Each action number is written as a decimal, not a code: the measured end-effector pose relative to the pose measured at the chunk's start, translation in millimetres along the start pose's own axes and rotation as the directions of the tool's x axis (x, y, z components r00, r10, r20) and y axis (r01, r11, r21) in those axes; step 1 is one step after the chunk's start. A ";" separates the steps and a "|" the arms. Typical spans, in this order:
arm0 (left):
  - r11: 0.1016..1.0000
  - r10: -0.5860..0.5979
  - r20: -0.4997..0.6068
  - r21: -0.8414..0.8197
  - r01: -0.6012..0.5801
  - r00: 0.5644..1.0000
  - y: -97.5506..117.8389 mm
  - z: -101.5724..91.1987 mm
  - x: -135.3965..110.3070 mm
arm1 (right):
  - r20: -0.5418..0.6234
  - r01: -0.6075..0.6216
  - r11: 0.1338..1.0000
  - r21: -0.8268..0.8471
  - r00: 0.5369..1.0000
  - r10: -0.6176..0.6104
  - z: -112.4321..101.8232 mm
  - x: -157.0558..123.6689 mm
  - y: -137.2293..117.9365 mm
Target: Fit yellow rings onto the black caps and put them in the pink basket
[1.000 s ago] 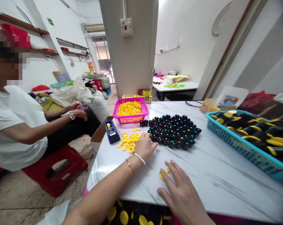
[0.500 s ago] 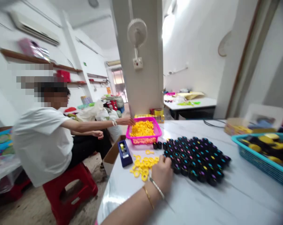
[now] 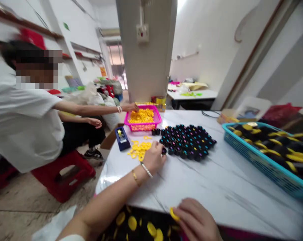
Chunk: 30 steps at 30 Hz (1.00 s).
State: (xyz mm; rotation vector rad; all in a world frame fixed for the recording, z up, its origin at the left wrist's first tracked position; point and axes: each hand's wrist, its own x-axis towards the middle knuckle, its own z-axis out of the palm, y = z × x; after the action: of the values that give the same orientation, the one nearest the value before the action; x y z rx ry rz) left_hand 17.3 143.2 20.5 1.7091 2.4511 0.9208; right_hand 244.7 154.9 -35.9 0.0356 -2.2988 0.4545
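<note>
white marble-patterned surface point(image 3: 216, 187), seen from above, some motion blur. left hand point(image 3: 153, 159) at the near left edge of a dense cluster of short black cylinders point(image 3: 188, 140), their tops showing small blue, purple, pink and yellow spots. its fingers are curled narrow at one black cylinder point(image 3: 164, 151); cannot tell whether that one is gripped or only touched. white beaded bracelet point(image 3: 146, 169) and gold bracelet point(image 3: 135, 176) on the same arm.

right hand point(image 3: 195, 216) at the near edge of the surface, well apart from the left, fingertips closed on a yellow round piece point(image 3: 174, 214); the rest of that piece is hidden by the fingers. below the edge, dark pieces with yellow round caps point(image 3: 132, 223) lie in a heap.

left of the cluster: loose yellow tabbed rings point(image 3: 141, 147) on the surface, beside the left hand. farther left, a dark blue tape dispenser point(image 3: 122, 139). beyond it, a pink basket point(image 3: 143, 127) with more yellow rings point(image 3: 141, 115) inside.

far left, a co-worker in a white shirt point(image 3: 23, 117), seated on a red plastic stool point(image 3: 62, 179), one arm stretched out, that hand point(image 3: 131, 107) at the pink basket's left rim.

to the right, a blue basket point(image 3: 261, 164) full of black pieces with yellow caps point(image 3: 275, 141).
</note>
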 end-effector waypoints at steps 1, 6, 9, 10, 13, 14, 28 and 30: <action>0.999 0.034 0.002 0.016 -0.034 0.999 -1.8 -4.4 -8.7 | -0.002 -0.128 0.987 0.096 0.992 0.128 -2.4 -0.6 -1.6; 0.985 0.162 0.197 -0.085 -0.147 0.967 -8.7 -8.2 -53.3 | 0.143 -0.672 0.595 0.441 0.707 0.692 -14.3 19.1 3.6; 0.983 0.126 0.183 -0.157 -0.097 0.975 -10.4 0.2 -65.6 | 0.273 -0.764 0.386 0.517 0.574 0.772 -16.3 39.3 17.5; 0.981 0.113 0.181 -0.179 -0.080 0.977 -11.1 2.6 -66.6 | 0.301 -0.775 0.340 0.533 0.549 0.780 -15.9 46.6 21.9; 0.971 0.098 0.198 -0.232 -0.050 0.975 -13.0 5.6 -65.9 | 0.374 -0.792 0.286 0.539 0.530 0.761 -11.6 69.2 29.6; 0.971 0.092 0.196 -0.236 -0.044 0.976 -13.5 5.4 -65.7 | 0.400 -0.800 0.292 0.524 0.534 0.745 -9.1 76.3 30.4; 0.983 0.079 0.235 -0.180 -0.036 0.969 -13.2 3.5 -69.3 | 0.553 -0.868 0.067 0.491 0.370 0.746 7.4 94.3 34.9; 0.982 0.083 0.229 -0.187 -0.039 0.970 -13.6 4.0 -70.0 | 0.513 -0.869 0.117 0.480 0.386 0.767 9.6 93.1 32.8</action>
State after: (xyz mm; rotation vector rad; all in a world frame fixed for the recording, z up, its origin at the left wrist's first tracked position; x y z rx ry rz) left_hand 35.2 81.6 -10.9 1.7287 2.1085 0.8592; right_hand 167.7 193.0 13.6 -0.9601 -1.8671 1.9916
